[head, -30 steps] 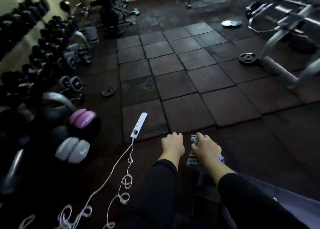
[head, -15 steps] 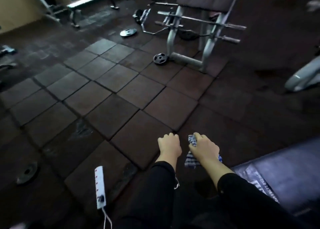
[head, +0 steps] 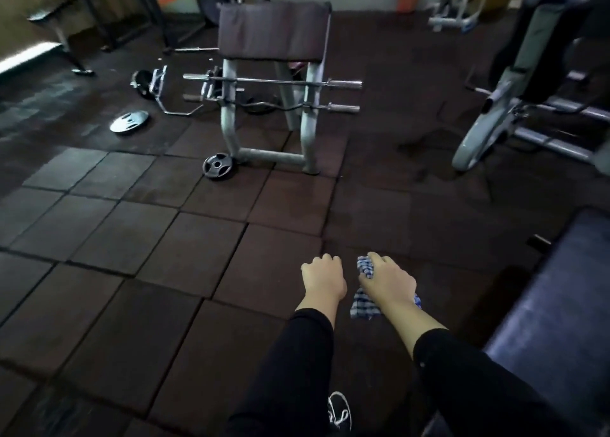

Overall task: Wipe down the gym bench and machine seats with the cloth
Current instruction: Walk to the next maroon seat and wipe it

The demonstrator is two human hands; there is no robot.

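The view has been swung to the right across the gym floor (head: 198,258): the dumbbell rack and the white power strip seen earlier have been lost from sight. The preacher curl bench (head: 274,34), earlier only partly visible at the upper right, has been brought near the centre, with the weight plate (head: 218,166) at its foot. The padded bench (head: 561,304) has been brought into view at the lower right, and a shoe (head: 339,410) at the bottom edge.

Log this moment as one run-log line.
right hand: grips checked cloth | left hand: curled, empty | bench pad: untouched, at right
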